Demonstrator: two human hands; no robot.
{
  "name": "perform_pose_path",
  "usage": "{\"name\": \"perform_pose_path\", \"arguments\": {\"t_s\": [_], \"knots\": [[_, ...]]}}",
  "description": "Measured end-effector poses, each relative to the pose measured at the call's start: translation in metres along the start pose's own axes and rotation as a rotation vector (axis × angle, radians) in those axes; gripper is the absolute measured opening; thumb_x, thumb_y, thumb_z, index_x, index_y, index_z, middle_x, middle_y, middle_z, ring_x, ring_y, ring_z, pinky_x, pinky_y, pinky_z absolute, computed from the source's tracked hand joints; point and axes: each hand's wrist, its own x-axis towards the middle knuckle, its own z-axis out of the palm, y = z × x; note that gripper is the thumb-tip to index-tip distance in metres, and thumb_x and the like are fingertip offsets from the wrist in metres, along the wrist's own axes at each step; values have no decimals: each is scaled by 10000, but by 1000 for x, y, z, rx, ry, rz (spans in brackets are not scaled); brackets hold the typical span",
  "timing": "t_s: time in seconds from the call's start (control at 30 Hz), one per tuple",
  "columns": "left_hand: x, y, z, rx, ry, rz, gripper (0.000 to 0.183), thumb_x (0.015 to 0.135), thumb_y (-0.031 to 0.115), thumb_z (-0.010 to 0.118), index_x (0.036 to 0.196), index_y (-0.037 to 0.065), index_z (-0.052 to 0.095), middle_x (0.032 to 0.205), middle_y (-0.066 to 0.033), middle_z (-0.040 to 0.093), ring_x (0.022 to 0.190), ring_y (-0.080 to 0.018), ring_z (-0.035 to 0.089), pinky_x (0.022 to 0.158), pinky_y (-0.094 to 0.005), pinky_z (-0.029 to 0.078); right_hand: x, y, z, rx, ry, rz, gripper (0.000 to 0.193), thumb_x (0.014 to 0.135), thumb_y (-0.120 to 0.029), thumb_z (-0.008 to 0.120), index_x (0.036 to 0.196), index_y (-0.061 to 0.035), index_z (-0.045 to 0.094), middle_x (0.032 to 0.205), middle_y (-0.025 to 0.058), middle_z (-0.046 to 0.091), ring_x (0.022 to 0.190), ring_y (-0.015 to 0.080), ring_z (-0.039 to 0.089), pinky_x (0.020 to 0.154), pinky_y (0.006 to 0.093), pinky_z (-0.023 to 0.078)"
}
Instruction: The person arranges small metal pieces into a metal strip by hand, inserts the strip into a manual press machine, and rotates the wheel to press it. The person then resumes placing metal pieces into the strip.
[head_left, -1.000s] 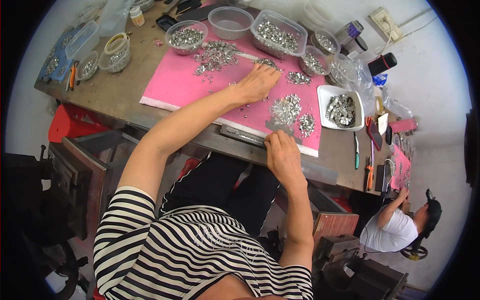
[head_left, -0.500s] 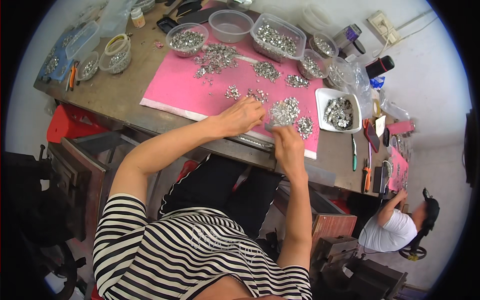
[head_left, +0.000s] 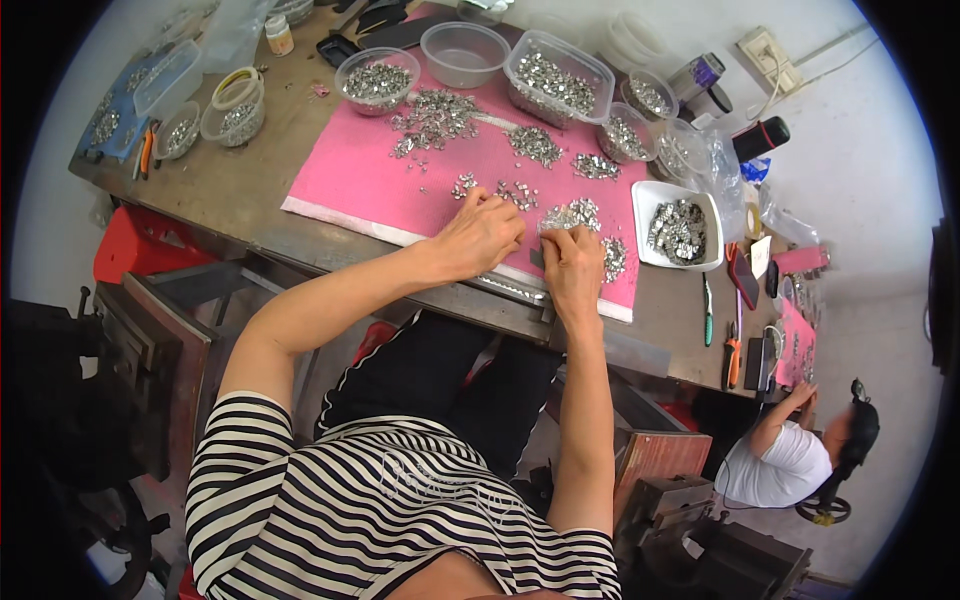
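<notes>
At pink mat's (head_left: 370,170) near edge, hands (head_left: 485,232) pinching metal pieces (head_left: 572,215)

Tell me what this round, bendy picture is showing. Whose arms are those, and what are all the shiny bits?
The picture comes from a small camera worn on a person's head, looking down. Its wide lens bends straight edges, so everything looks round. The two arms coming up from the bottom belong to that person, who wears a striped shirt.

The left hand and right hand meet at the near edge of a pink mat on a worn workbench. Their fingertips touch a pile of small silver metal pieces. Whether a piece is pinched between them is too small to tell.

Clear plastic tubs and a white tray hold more pieces. Another person sits at the lower right.
</notes>
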Motion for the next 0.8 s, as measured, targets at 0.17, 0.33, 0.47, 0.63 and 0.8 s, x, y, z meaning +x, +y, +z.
{"name": "perform_pose_path", "arguments": {"t_s": [0.17, 0.33, 0.47, 0.63, 0.8], "knots": [[-1, 0, 3, 12, -28, -47, 82, 856, 100, 686, 920, 59, 657, 970, -111, 628, 1028, -299, 598, 974, -500, 366, 1, 3, -20, 99, -133, -21, 79, 857, -91, 721, 932, -88, 743, 870, 85, 612, 877, 284, 584, 798, 411, 417], [-1, 1, 2, -16, -34, -65, 116, 867, 82, 666, 975, 54, 637, 979, -117, 627, 1027, -314, 596, 958, -501, 372, -1, 8, -22, 154, -110, 43, 90, 870, -65, 699, 950, -77, 738, 873, 87, 609, 887, 283, 582, 796, 411, 410], [-6, 5, -3, -169, 5, -98, 114, 882, 71, 645, 983, 52, 596, 961, -129, 626, 993, -326, 602, 901, -486, 399, -8, 6, -28, 206, -157, 29, 114, 870, -49, 691, 969, -77, 742, 884, 85, 609, 890, 281, 584, 810, 412, 419], [-16, 25, -17, -444, -36, -189, 81, 905, 66, 615, 955, 36, 559, 915, -139, 614, 939, -342, 600, 841, -467, 426, -9, 7, -33, 263, -253, -20, 134, 856, -50, 709, 973, -91, 759, 890, 82, 614, 883, 280, 585, 824, 412, 437], [-27, 40, -13, -498, 7, -135, 81, 927, 92, 604, 957, 31, 559, 903, -121, 597, 917, -336, 574, 836, -459, 425, -6, 12, -29, 248, -280, -58, 101, 832, -72, 741, 924, -95, 775, 857, 86, 617, 861, 286, 593, 810, 409, 451]]}}
